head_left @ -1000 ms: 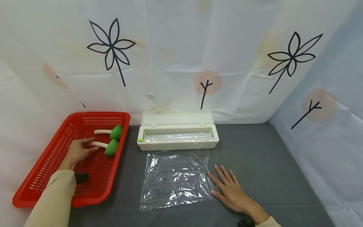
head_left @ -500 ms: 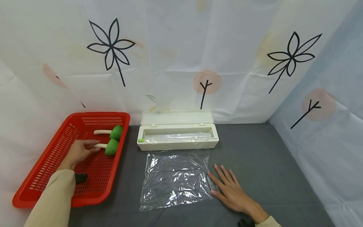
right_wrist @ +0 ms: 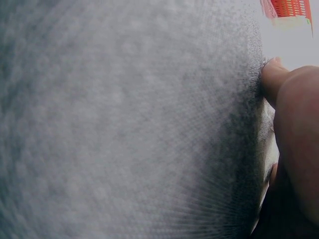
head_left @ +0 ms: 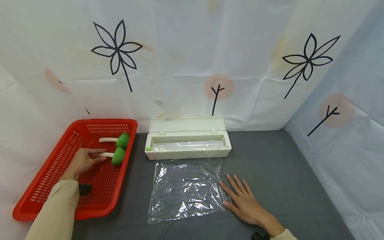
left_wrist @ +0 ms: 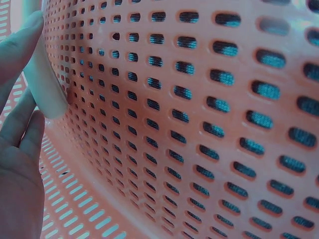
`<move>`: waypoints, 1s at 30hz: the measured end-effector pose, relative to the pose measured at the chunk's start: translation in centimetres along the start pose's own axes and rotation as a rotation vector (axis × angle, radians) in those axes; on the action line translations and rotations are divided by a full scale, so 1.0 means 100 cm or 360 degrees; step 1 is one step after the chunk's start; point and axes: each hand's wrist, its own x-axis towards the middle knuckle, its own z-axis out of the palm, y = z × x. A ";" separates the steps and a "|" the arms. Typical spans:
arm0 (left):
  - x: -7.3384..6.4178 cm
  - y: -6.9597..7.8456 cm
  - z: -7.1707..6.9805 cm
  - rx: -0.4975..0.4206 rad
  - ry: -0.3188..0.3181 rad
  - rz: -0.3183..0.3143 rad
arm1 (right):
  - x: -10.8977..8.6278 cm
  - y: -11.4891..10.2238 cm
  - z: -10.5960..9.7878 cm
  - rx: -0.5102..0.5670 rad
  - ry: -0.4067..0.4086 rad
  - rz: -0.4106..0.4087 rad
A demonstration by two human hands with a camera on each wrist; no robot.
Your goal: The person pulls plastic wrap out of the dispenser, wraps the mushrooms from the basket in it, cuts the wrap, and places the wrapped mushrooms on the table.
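My left hand [head_left: 83,160] is inside the red plastic basket [head_left: 100,212], pinching the pale stem of a green-capped toy mushroom [head_left: 118,156]. Up close in the left wrist view, the mushroom's stem [left_wrist: 46,87] runs between thumb and fingers, beside the slotted basket wall; its cap is out of that view. A second green-capped mushroom [head_left: 122,140] lies just behind the first. On the right, my right hand [head_left: 246,204] lies flat with spread fingers, its fingertips at the right edge of a clear sheet of plastic wrap [head_left: 186,193]. Nothing is gripped in it.
A white wrap dispenser [head_left: 187,154] with a raised lid [head_left: 187,125] and a green slider [head_left: 149,148] stands behind the sheet, a roll inside. A patterned white curtain [head_left: 180,66] closes off the back and sides of the grey table [head_left: 270,160].
My left hand has closed its fingers around the nearer mushroom's stem and shifted it very slightly right. My right hand, the sheet and the dispenser have stayed put.
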 end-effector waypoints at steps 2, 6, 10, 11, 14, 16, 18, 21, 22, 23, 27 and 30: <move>-0.001 0.000 0.000 -0.0030 0.0007 -0.0017 | 0.000 0.000 0.000 0.0003 0.0010 -0.0007; -0.002 0.000 -0.001 -0.0011 0.0011 -0.0043 | -0.001 0.000 0.001 0.0000 0.0013 -0.0015; -0.003 0.000 -0.004 0.0065 0.0012 -0.0057 | -0.001 0.000 0.001 0.0000 -0.0001 -0.0007; -0.004 0.000 -0.004 0.0066 0.0011 -0.0067 | -0.001 -0.001 0.001 0.0001 -0.0005 -0.0004; -0.005 -0.001 -0.007 0.0064 0.0012 -0.0083 | -0.001 0.000 0.001 -0.0001 0.0014 -0.0016; -0.006 -0.002 -0.009 0.0065 0.0011 -0.0080 | -0.001 0.000 0.003 -0.0002 0.0051 -0.0041; -0.008 -0.004 -0.011 0.0080 0.0010 -0.0085 | -0.002 0.001 0.004 -0.0008 0.0091 -0.0075; -0.010 -0.005 -0.016 0.0124 0.0016 -0.0083 | -0.001 0.001 0.005 -0.0001 0.0102 -0.0081; -0.011 -0.005 -0.017 0.0131 0.0021 -0.0081 | -0.001 0.001 0.004 0.0001 0.0093 -0.0073; -0.012 -0.005 -0.019 0.0135 0.0032 -0.0081 | -0.001 0.001 0.004 0.0003 0.0082 -0.0065; -0.015 0.001 -0.026 0.0138 0.0096 -0.0045 | -0.001 0.000 0.002 0.0018 0.0066 -0.0044; -0.016 0.008 -0.030 0.0117 0.0158 -0.0033 | 0.000 -0.002 0.002 0.0020 0.0087 -0.0061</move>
